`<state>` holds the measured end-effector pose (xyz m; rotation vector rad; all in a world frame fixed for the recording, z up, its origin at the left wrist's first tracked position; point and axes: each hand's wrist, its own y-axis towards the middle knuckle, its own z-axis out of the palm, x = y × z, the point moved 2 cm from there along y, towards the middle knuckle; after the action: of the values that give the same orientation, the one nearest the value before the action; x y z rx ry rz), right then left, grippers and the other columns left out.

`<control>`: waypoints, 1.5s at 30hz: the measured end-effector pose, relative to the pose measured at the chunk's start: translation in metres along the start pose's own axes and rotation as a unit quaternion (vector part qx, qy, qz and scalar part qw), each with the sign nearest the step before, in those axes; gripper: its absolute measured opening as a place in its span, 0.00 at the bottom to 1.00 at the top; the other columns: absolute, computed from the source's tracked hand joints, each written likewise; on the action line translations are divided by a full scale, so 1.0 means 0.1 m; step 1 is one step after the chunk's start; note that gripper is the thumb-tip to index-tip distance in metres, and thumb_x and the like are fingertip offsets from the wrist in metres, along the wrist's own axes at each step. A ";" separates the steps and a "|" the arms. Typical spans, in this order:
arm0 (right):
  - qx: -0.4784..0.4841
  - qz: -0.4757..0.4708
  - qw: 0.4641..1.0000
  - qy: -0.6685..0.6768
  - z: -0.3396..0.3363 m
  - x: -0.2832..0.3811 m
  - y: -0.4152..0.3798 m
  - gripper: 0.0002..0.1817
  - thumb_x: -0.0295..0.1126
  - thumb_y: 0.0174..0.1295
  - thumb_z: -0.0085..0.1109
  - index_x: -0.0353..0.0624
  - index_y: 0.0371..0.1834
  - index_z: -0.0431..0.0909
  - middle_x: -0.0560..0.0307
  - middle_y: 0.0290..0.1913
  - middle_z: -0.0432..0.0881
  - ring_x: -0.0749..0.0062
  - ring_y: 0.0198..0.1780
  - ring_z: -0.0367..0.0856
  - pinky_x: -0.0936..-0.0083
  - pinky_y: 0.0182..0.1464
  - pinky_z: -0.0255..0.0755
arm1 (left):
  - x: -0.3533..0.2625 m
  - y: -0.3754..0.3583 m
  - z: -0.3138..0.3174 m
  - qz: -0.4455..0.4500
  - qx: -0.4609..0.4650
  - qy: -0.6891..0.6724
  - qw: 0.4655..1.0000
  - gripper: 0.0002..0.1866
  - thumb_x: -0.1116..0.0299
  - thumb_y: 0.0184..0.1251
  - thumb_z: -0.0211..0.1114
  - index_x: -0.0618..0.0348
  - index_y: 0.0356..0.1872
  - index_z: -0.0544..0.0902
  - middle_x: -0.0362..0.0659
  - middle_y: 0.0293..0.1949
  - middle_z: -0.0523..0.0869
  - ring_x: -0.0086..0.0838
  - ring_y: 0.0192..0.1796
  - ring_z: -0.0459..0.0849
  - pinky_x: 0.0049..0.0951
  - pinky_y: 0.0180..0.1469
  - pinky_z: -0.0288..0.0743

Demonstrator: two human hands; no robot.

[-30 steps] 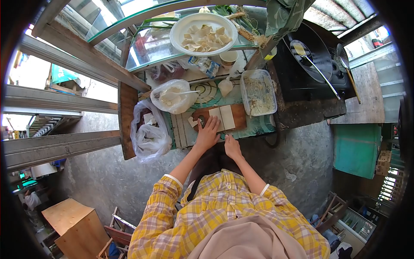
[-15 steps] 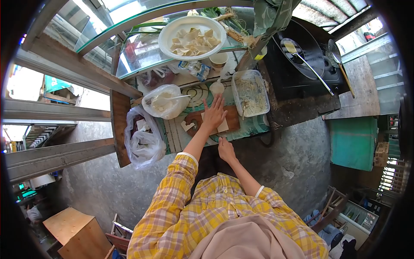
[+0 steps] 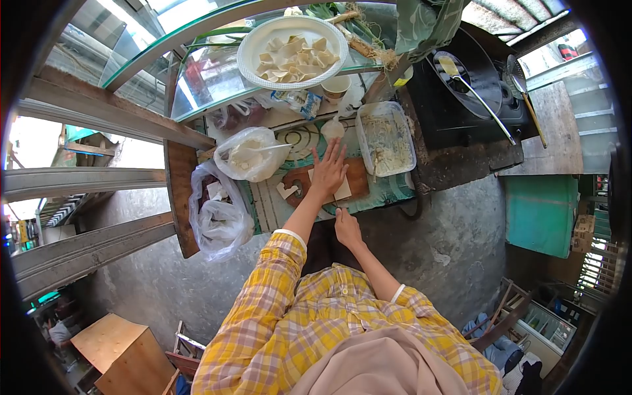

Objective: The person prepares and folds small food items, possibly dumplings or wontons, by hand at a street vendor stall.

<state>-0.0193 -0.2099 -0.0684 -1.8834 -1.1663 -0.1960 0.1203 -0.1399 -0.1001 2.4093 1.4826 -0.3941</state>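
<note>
My left hand lies with its fingers spread over a pale flat dough sheet on a brown wooden cutting board. Most of the sheet's left part is hidden under it. At the board's near edge my right hand is closed around a thin dark tool, mostly hidden by the fingers. An irregular pale dough scrap rests at the board's left end. Just beyond my left fingertips is a small knotted plastic bag with pale contents.
A white plate of cut dough pieces stands on the glass shelf above. Plastic bags lie left of the board, a floury clear container right of it. Further right, a wok with a long-handled spatula sits on a stove.
The camera view has shifted slightly. Both hands keep nearly the same pose and place over the board.
</note>
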 end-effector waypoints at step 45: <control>0.036 -0.045 0.995 0.082 0.06 -0.28 0.18 0.24 0.46 0.69 0.31 0.34 0.46 0.70 0.29 0.47 0.74 0.33 0.52 0.69 0.50 0.53 0.63 | 0.40 -0.38 -0.39 -0.123 0.125 0.071 0.982 0.29 0.57 0.42 0.74 0.56 0.47 0.76 0.44 0.48 0.75 0.37 0.55 0.72 0.51 0.49 0.67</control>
<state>-0.0227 -0.2266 -0.0977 -1.7206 -1.1317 -0.3474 0.1064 -0.0760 -0.0828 2.4933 1.9066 -0.4985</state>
